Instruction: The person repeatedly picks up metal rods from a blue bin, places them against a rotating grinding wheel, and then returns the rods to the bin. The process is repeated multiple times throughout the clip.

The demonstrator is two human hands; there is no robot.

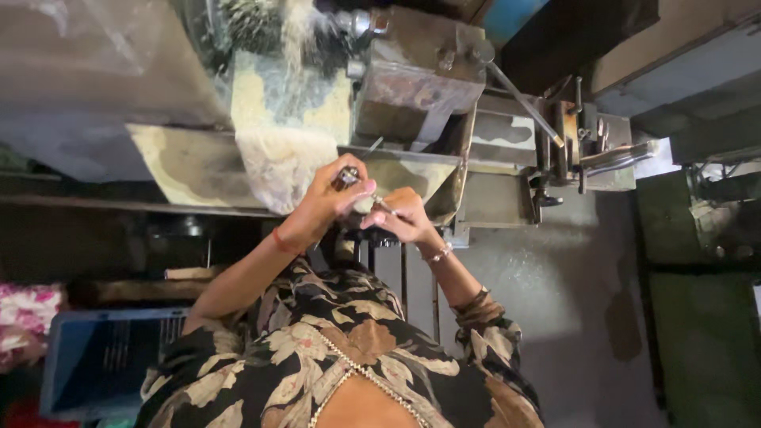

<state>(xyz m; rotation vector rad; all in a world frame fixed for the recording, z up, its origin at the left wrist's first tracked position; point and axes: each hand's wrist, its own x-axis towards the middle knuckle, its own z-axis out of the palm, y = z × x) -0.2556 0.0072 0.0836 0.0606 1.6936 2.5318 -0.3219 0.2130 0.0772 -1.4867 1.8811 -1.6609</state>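
Note:
My left hand [326, 200], with a red thread at the wrist, is closed around a small dark metal part [346, 176] that sticks out above the fingers. My right hand [406, 218], wearing a bangle, pinches a thin pale metal piece [380, 204] and touches the left hand's fingertips. Both hands meet in front of the metal trough [182, 162] of a worn grinding machine [416, 79]. Pale powder [281, 158] pours down into the trough just left of my hands. My patterned sleeves and chest fill the lower middle.
A slanted metal lever rod [523, 99] and a clamp assembly [567, 147] stand to the right of the machine. A blue crate [103, 357] sits at lower left beside pink cloth [24, 313]. A grey wall [555, 293] and green panel [705, 341] lie to the right.

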